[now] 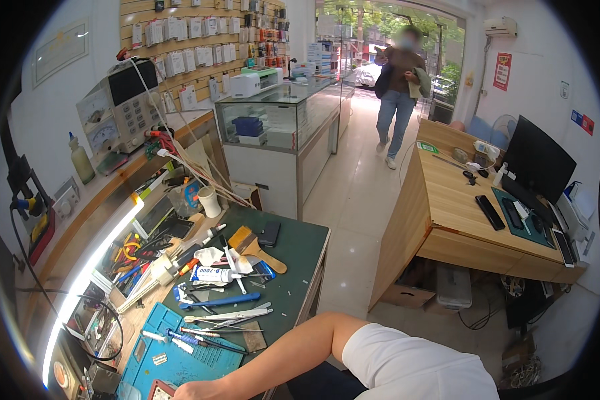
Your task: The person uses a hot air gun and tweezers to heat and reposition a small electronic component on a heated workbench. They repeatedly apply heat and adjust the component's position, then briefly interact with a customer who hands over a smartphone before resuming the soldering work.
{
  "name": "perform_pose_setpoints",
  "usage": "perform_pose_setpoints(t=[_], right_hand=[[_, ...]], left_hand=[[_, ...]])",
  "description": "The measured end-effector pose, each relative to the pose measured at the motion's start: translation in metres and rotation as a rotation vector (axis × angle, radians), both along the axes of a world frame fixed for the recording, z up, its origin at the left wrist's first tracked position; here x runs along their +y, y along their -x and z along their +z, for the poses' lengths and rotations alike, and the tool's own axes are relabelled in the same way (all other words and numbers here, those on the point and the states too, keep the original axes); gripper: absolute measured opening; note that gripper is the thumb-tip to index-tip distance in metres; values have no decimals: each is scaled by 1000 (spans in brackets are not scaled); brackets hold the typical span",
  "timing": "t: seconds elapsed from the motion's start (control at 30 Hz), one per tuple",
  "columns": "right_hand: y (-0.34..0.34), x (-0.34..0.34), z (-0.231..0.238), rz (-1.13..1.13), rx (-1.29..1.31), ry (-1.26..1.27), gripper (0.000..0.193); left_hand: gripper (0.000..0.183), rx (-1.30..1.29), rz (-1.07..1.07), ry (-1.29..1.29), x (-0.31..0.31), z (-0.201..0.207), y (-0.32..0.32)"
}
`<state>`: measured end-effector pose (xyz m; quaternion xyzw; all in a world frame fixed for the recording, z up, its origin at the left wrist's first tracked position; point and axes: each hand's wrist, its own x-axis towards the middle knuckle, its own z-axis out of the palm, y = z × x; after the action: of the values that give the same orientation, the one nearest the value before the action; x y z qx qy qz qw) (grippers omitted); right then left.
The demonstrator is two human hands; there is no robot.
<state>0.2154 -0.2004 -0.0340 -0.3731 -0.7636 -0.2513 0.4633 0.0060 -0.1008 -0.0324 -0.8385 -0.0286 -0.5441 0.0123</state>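
Note:
My right arm, in a white sleeve, reaches across the bench to the lower edge of the view. Only the back of my right hand (197,389) shows there; its fingers are cut off. Right beside it is a small flat item with a dark red rim (160,391), partly out of view. I cannot tell whether the hand grips it. Under and behind it lies a blue repair mat (210,363) with screwdrivers (190,339) on it. Tweezers (237,314), a blue-handled tool (221,301), a white glue tube (210,274) and a wooden-handled brush (257,249) lie farther back. My left hand is not in view.
A bright lamp tube (90,293) slants along the bench's left. A meter unit (117,110) stands on the shelf above. A glass display case (280,123) is ahead, and a wooden desk (447,200) with a monitor (540,153) at right. A person (400,87) is in the aisle.

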Motion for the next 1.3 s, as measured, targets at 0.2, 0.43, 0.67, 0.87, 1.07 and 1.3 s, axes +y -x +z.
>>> perform_pose_setpoints(t=[0.2,0.43,0.67,0.87,1.07,1.3], right_hand=[[0,-2,3,26,27,-14,28],[-1,-3,3,9,3,13,26],[3,-5,4,-26,-1,12,15],[-5,2,-1,-112,142,6,19],[-41,-15,13,-520,200,136,27],[-48,-47,-22,-767,-117,339,9]], left_hand=[[32,-10,-9,9,1,-1,3],[33,-23,-37,31,3,-2,5],[38,-32,60,-21,12,-14,13],[23,-131,24,35,2,-10,5],[19,-177,-245,-72,14,-8,2],[16,-96,-8,18,0,-8,19]])
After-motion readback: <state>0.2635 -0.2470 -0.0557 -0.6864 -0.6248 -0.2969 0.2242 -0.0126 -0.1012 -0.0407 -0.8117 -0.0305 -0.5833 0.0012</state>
